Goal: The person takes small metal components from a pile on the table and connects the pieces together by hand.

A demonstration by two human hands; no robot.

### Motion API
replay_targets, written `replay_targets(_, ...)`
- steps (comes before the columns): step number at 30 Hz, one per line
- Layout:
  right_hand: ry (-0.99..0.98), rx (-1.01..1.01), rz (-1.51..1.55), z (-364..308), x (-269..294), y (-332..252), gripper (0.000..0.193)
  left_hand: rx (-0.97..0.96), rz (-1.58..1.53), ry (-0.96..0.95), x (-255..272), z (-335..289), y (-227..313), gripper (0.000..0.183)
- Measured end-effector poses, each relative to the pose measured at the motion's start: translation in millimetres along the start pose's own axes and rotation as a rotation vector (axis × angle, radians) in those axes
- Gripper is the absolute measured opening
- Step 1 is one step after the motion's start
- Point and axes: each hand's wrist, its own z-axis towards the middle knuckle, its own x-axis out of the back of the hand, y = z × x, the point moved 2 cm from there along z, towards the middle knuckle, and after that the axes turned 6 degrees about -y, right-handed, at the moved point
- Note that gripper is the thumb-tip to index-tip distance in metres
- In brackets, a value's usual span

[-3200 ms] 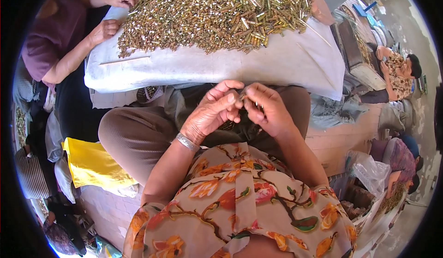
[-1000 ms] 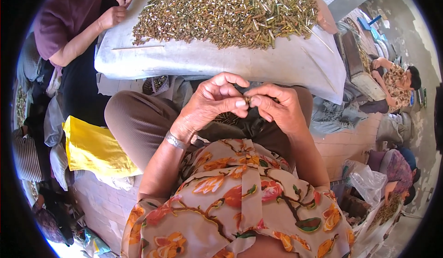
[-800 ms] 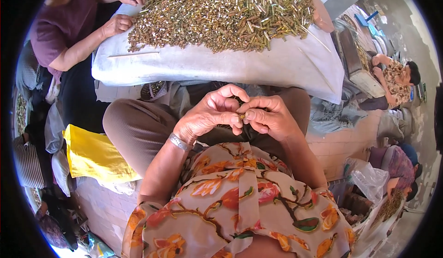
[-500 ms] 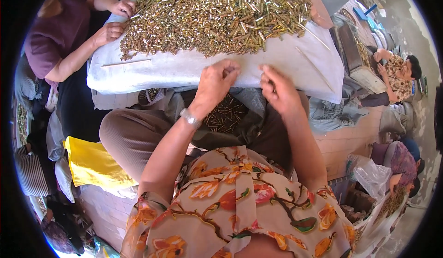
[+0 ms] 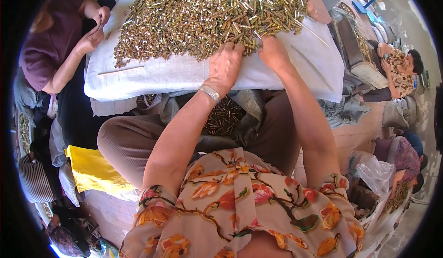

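Note:
A heap of small brass-coloured metal sleeves and tubes (image 5: pixel 184 22) covers the far part of a white cloth-covered table (image 5: pixel 152 84). My left hand (image 5: pixel 226 64), with a metal watch band on its wrist, reaches to the near edge of the heap. Its fingers curl down among the pieces, and the tips are hidden. Just to its right, my right hand (image 5: pixel 275 54) has its thumb and fingers drawn together at the heap's edge. Whatever either hand pinches is too small or hidden to name. Between my knees a grey sack (image 5: pixel 251 102) holds many dark, slender metal pieces (image 5: pixel 224 115).
Thin sticks lie on the cloth, one at the left (image 5: pixel 121 71) and others at the right. A co-worker in a purple top (image 5: pixel 57 36) sits at the left. A yellow bag (image 5: pixel 94 168) lies beside my knee. Other people work at the right by a crate (image 5: pixel 364 68).
Both my hands have moved forward, from above the table's near edge to the heap. The co-worker at the left has lifted both hands off the heap and brought them together.

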Motion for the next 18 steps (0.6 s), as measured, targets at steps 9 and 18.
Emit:
replay_targets(9, 0.060, 0.063, 0.378, -56.1, 3.9, 9.9, 0.021, 0.067, -0.083, -0.087, 1.4, 4.6, -5.6, 0.014)
replay_targets(18, -0.170, -0.094, 1.213, -108.2, 15.1, -21.8, 0.025, -0.041, -0.326, 0.064, 5.8, -18.3, -15.4, 0.018)
